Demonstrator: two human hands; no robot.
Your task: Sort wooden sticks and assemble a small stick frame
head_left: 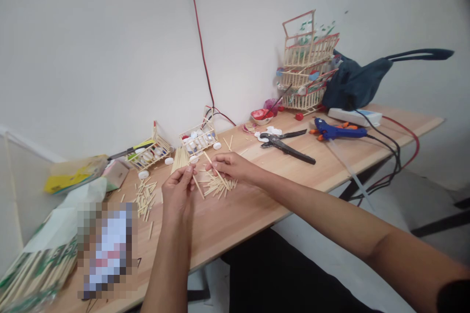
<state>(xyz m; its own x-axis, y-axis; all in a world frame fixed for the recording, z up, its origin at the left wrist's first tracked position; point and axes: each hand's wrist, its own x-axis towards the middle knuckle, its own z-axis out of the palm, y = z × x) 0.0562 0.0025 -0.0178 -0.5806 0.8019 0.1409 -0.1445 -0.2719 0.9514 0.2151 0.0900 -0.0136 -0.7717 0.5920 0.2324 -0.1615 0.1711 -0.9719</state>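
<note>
My left hand [180,182] pinches a short thin wooden stick [198,187] that slants down to the right. Between the fingers of my right hand [228,165] is a second wooden stick [217,170], tilted and held a little apart from the first. Below and behind my right hand lies a loose pile of short cut sticks [215,187]. Another scatter of cut sticks [146,200] lies left of my left hand. Longer sticks [179,159] lie in a bundle just beyond my left hand.
Two small stick carts [200,138] [154,152] with white wheels stand near the wall. Black-handled cutters [286,146], a blue glue gun [336,130] and a red paint dish [262,116] lie to the right. Stacked stick baskets [308,78] stand behind. Packaged sticks [44,264] cover the left.
</note>
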